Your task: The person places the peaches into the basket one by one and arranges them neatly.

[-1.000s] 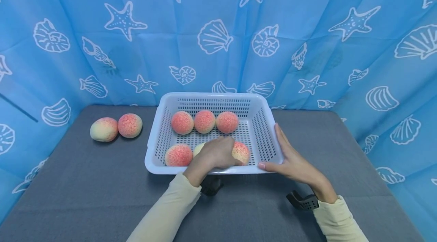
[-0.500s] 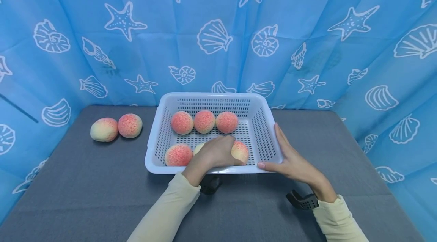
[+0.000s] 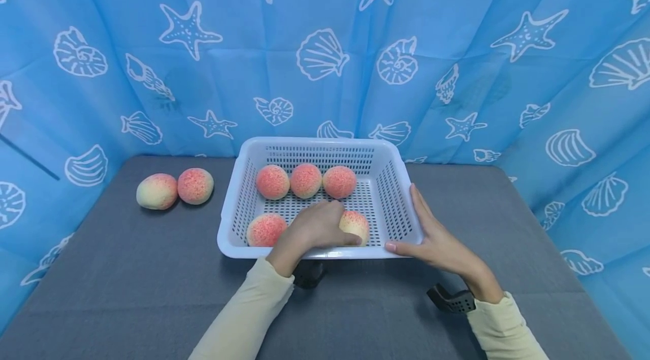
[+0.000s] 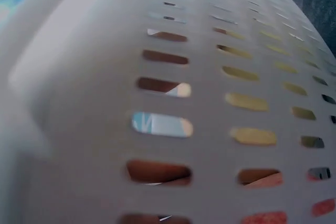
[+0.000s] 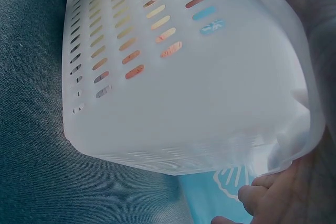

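Note:
A white perforated plastic basket (image 3: 378, 199) stands mid-table holding several pink-and-cream peaches. Over its front side reaches my left hand (image 3: 315, 227), whose thumb lies against the front-right peach (image 3: 354, 225); the other fingers are hidden behind the hand and the fruit. Left of that hand sits another front-row peach (image 3: 266, 230). Three more peaches (image 3: 306, 181) line the back. My right hand (image 3: 439, 244) holds the basket's front right corner, thumb on the front rim and fingers along the outer right side. In the right wrist view, fingertips (image 5: 252, 198) show past the wall.
Two peaches (image 3: 195, 185) lie side by side on the grey tablecloth (image 3: 127, 281), left of the basket. A blue curtain (image 3: 223, 66) with white shell prints hangs just behind the table. Through the slots in the left wrist view, peach colours show.
My left hand has shifted slightly left, and the front-right peach has turned to show more cream. The cream patch seen left of the hand is now covered. The right hand stays put.

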The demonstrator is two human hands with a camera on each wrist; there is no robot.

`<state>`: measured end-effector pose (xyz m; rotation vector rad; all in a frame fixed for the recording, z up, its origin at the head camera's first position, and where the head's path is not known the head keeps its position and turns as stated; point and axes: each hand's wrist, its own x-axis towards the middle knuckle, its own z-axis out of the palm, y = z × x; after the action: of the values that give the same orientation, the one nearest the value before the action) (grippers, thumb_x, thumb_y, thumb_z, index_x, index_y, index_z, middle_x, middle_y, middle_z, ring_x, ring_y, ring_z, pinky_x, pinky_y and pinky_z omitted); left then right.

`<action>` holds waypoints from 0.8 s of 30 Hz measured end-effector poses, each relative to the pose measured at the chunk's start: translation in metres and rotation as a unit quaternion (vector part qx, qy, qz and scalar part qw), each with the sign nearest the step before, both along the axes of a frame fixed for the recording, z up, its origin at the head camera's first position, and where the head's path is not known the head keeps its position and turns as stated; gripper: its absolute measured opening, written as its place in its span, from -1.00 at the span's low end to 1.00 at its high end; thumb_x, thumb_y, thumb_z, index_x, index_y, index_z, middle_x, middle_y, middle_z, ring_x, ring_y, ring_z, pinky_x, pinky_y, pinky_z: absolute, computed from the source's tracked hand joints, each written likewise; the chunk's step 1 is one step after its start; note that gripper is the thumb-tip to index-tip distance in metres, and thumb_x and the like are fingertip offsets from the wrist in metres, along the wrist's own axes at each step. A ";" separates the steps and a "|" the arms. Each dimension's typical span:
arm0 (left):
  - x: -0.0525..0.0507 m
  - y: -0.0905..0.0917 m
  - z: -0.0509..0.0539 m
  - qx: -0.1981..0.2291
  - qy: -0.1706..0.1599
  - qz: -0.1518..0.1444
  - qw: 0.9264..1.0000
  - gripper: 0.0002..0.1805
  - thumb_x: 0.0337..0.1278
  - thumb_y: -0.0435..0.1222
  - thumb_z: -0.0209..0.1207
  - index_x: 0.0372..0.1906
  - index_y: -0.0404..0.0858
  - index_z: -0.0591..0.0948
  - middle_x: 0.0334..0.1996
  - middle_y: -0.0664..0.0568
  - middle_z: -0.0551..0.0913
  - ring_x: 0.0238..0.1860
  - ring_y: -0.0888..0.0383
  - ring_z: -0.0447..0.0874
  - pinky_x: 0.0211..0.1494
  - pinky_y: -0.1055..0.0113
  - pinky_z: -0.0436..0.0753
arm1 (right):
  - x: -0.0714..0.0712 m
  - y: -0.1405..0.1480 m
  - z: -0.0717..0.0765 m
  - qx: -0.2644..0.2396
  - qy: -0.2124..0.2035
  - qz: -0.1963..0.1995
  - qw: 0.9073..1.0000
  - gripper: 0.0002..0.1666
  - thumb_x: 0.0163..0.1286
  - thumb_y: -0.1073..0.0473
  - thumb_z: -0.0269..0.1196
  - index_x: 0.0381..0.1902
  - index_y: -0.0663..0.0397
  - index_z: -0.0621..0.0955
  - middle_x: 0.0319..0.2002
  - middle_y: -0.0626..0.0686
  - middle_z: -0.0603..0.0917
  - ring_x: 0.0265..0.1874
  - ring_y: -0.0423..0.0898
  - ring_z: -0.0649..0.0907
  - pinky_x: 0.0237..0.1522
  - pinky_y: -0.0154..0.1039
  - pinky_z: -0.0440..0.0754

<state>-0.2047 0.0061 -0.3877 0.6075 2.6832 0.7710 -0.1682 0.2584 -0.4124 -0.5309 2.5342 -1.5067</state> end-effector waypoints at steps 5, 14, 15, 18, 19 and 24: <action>0.001 0.002 -0.003 0.020 -0.004 0.016 1.000 -0.45 -0.01 0.02 0.50 0.03 -0.16 0.65 -0.34 0.11 0.60 -0.32 0.09 0.57 -0.23 0.19 0.54 | 0.000 0.000 0.000 0.003 0.001 -0.001 1.000 0.50 0.21 0.19 0.52 0.63 -0.22 -0.38 0.58 0.32 -0.29 0.25 0.52 0.43 -0.08 0.03 0.72; 0.001 0.006 -0.004 -0.014 0.035 0.012 0.999 -0.52 0.12 -0.01 0.45 0.00 -0.23 0.65 -0.44 0.07 0.57 -0.38 0.09 0.53 -0.24 0.22 0.48 | 0.000 0.001 0.000 0.002 -0.003 -0.003 1.000 0.51 0.21 0.18 0.52 0.63 -0.25 -0.39 0.58 0.34 -0.26 0.25 0.53 0.42 -0.09 0.05 0.72; 0.001 0.005 -0.004 -0.018 0.036 0.010 0.999 -0.53 0.13 -0.01 0.44 0.01 -0.23 0.65 -0.45 0.07 0.56 -0.38 0.10 0.53 -0.25 0.23 0.47 | 0.000 0.001 0.000 0.001 -0.002 -0.003 1.000 0.51 0.21 0.18 0.52 0.63 -0.25 -0.38 0.58 0.34 -0.25 0.25 0.53 0.42 -0.09 0.05 0.72; 0.001 0.002 -0.004 -0.031 0.036 -0.004 0.999 -0.55 0.13 -0.02 0.44 -0.02 -0.22 0.66 -0.48 0.07 0.55 -0.41 0.12 0.52 -0.29 0.25 0.46 | -0.001 0.002 -0.001 0.000 0.000 0.001 1.000 0.50 0.21 0.18 0.52 0.64 -0.26 -0.38 0.58 0.33 -0.25 0.25 0.52 0.44 -0.08 0.02 0.72; 0.001 0.000 -0.003 -0.034 0.035 -0.012 0.999 -0.57 0.14 -0.02 0.44 -0.04 -0.22 0.66 -0.49 0.07 0.54 -0.42 0.12 0.52 -0.29 0.26 0.46 | -0.001 0.002 -0.001 0.000 0.002 0.002 1.000 0.50 0.21 0.18 0.52 0.64 -0.25 -0.38 0.58 0.33 -0.25 0.24 0.51 0.44 -0.08 0.00 0.72; -0.001 -0.009 0.001 -0.034 0.027 -0.042 0.998 -0.68 0.20 -0.04 0.41 -0.19 -0.21 0.68 -0.56 0.09 0.48 -0.50 0.16 0.44 -0.38 0.32 0.39 | -0.001 0.002 -0.001 -0.010 0.007 0.011 1.000 0.50 0.21 0.20 0.52 0.64 -0.26 -0.37 0.59 0.32 -0.27 0.24 0.49 0.46 -0.09 -0.09 0.72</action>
<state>-0.2058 -0.0025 -0.3870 0.7279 2.7004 0.6482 -0.1696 0.2607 -0.4133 -0.5728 2.5177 -1.5288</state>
